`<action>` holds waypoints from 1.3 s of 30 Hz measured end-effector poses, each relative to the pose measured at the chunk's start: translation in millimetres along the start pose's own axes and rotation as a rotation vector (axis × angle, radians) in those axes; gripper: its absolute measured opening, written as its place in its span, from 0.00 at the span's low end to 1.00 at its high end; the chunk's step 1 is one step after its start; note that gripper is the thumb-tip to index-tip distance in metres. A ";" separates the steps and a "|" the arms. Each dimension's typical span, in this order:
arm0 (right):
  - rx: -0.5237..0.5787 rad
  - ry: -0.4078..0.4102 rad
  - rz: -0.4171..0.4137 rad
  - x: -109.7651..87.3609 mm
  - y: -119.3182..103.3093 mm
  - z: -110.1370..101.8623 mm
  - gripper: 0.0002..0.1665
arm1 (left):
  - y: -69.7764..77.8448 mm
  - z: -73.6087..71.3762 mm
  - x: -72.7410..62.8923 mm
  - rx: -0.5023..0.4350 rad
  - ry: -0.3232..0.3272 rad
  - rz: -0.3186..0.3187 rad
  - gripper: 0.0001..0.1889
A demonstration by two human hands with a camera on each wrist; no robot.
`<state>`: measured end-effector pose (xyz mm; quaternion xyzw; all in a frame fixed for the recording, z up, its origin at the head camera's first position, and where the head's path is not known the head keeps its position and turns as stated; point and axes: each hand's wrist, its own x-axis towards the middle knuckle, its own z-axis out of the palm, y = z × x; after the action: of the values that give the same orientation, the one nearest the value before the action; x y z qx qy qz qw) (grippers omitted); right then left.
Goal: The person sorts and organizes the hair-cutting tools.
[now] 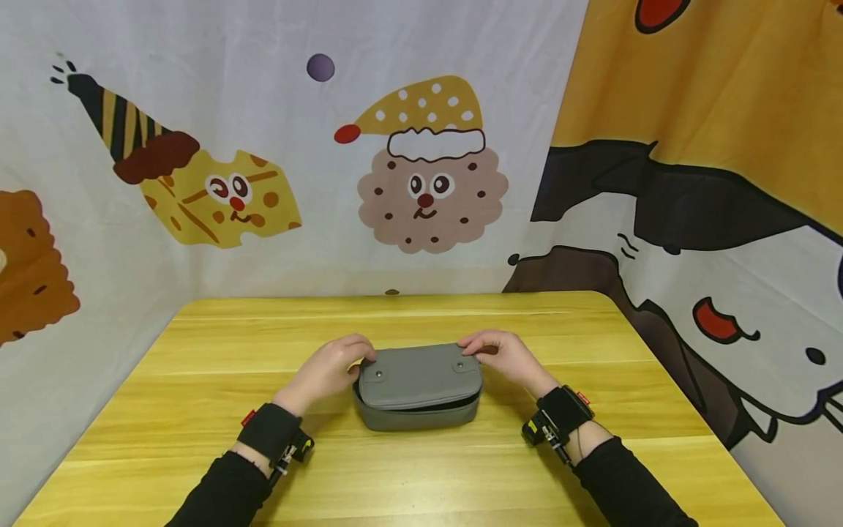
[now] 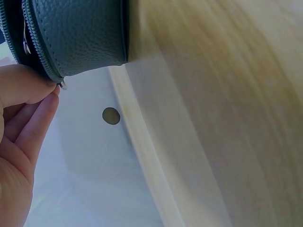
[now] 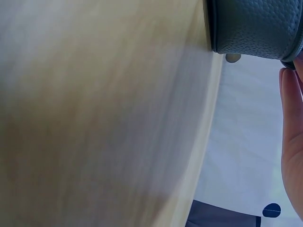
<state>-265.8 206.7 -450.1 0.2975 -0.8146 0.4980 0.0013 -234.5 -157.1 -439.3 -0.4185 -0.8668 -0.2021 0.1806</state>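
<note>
A grey pebbled-leather zip case [image 1: 421, 377] lies on the wooden table, with two snap-studded tabs on its lid. Along the front the zip is undone, leaving a dark gap under the lid; the inside is hidden. My left hand [image 1: 336, 366] is at the far left corner. In the left wrist view, its thumb and finger [image 2: 40, 118] pinch the case at the zip, beside a metal zip pull [image 2: 63, 85]. At the far right corner my right hand [image 1: 503, 355] pinches the lid's edge; the right wrist view shows its fingers [image 3: 291, 101] at the zip line.
The yellow wood-grain table [image 1: 421, 483] extends around the case on all sides. Behind it hangs a pale curtain [image 1: 263, 88] printed with cartoon food and animals. Both wrists wear black straps with small cameras [image 1: 546, 432].
</note>
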 end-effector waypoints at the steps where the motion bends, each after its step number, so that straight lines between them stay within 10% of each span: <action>1: -0.007 -0.003 0.001 -0.7 -5.1 -0.1 0.14 | 0.1 -0.2 0.0 0.000 0.000 0.001 0.20; 13: -0.076 -0.050 0.006 -4.5 -44.5 -1.7 0.11 | 0.8 -0.3 -0.2 0.017 0.008 -0.013 0.21; 34: -0.248 -0.077 -0.151 -2.3 -3.2 -5.1 0.16 | 2.5 -1.9 -2.3 0.021 0.011 -0.003 0.19; 39: -0.219 -0.062 -0.155 -4.8 -3.2 -4.5 0.12 | 6.1 -2.2 -4.3 0.005 0.026 -0.098 0.17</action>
<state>-261.6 211.6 -446.7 0.3731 -0.8381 0.3952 0.0470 -226.8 -157.6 -438.3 -0.3725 -0.8843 -0.2140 0.1828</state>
